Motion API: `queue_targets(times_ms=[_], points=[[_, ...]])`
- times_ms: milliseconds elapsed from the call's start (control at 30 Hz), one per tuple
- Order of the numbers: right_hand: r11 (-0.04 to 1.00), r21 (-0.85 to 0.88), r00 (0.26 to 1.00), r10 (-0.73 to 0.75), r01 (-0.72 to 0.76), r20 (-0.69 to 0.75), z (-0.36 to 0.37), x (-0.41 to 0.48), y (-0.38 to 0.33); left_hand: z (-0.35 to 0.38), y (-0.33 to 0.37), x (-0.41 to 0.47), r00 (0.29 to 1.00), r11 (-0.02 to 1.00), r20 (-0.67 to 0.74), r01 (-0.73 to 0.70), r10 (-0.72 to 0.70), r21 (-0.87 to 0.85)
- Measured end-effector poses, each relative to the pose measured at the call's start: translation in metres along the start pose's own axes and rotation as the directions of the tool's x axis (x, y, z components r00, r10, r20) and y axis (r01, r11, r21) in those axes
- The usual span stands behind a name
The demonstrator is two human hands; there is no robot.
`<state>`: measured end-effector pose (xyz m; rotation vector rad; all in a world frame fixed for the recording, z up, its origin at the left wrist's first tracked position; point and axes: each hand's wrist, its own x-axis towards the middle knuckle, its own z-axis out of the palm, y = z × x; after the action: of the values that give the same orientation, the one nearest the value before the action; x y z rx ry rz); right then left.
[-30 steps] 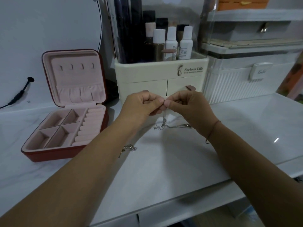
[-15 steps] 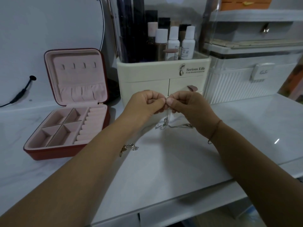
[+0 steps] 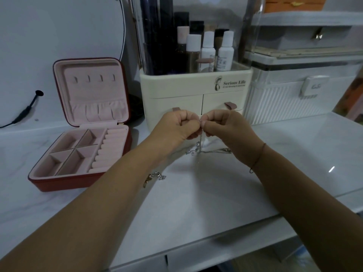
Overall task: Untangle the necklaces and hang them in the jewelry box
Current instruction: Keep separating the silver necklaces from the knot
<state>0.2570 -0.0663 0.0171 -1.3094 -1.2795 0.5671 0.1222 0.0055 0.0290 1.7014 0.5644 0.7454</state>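
Observation:
My left hand point(image 3: 177, 127) and my right hand point(image 3: 225, 128) meet fingertip to fingertip above the table, both pinching the top of a thin silver necklace point(image 3: 199, 148). Its chain hangs down between them and lies tangled on the white marble tabletop point(image 3: 196, 193). A second small chain piece point(image 3: 157, 176) lies beside my left forearm. The red jewelry box point(image 3: 82, 146) stands open at the left, with a pink lining. Several hooks point(image 3: 94, 78) in its lid are bare.
A cream cosmetics organiser point(image 3: 194, 99) with bottles stands right behind my hands. To the right of it is a white ribbed case point(image 3: 298, 103). A round mirror point(image 3: 59, 36) and a black cable point(image 3: 27, 109) are at the back left. The table's front edge runs below my forearms.
Both hands stay pinched together on the chain with only tiny finger movements. The view has shifted slightly.

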Motion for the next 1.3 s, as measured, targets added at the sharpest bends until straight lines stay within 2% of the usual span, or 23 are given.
queue_targets(times_ms=[200, 367, 467, 567, 633, 767, 933, 1000, 1100, 1200, 1300], points=[[0.995, 0.088, 0.998, 0.037, -0.041, 0.044, -0.0031, 0.0021, 0.0031, -0.0012, 0.0013, 0.0015, 0.994, 0.949, 0.054, 0.111, -0.099, -0.295], [0.987, 0.154, 0.998, 0.042, -0.047, 0.040, -0.0054, 0.0044, 0.0051, -0.0058, 0.0028, 0.0045, 0.993, 0.924, 0.027, 0.119, -0.117, -0.363], [0.990, 0.137, 1.000, 0.024, -0.026, 0.014, -0.0060, 0.0036, 0.0056, -0.0056, 0.0012, 0.0031, 0.997, 0.954, -0.007, 0.070, -0.075, -0.291], [0.995, 0.097, 0.999, 0.011, -0.007, -0.039, -0.0059, 0.0030, 0.0040, -0.0029, 0.0017, 0.0003, 0.997, 0.983, -0.051, -0.061, 0.053, -0.175], [0.997, 0.078, 0.999, 0.008, -0.004, -0.045, -0.0050, 0.0029, 0.0031, -0.0023, 0.0026, -0.0010, 0.983, 0.986, -0.097, -0.162, 0.158, -0.036], [0.998, 0.064, 0.999, 0.027, -0.025, -0.034, -0.0044, 0.0021, 0.0028, -0.0032, 0.0028, -0.0015, 0.939, 0.927, -0.112, -0.294, 0.326, 0.234], [0.996, 0.073, 0.998, 0.059, -0.058, -0.013, -0.0032, 0.0024, 0.0033, -0.0016, -0.0002, -0.0003, 0.915, 0.860, -0.083, -0.337, 0.395, 0.383], [0.992, 0.104, 0.998, 0.069, -0.069, 0.006, -0.0035, 0.0023, 0.0034, -0.0013, -0.0011, 0.0010, 0.939, 0.910, -0.101, -0.288, 0.330, 0.297], [0.988, 0.130, 0.996, 0.084, -0.087, 0.026, -0.0033, 0.0022, 0.0028, -0.0006, -0.0011, 0.0016, 0.984, 0.988, -0.093, -0.152, 0.153, 0.025], [0.987, 0.138, 0.996, 0.086, -0.087, 0.014, -0.0041, 0.0021, 0.0031, -0.0008, -0.0012, 0.0027, 0.998, 0.965, -0.069, -0.010, -0.008, -0.262], [0.999, 0.051, 0.996, 0.018, -0.014, -0.083, -0.0036, 0.0009, 0.0016, -0.0015, 0.0002, 0.0037, 0.994, 0.931, -0.074, 0.045, -0.077, -0.363]])
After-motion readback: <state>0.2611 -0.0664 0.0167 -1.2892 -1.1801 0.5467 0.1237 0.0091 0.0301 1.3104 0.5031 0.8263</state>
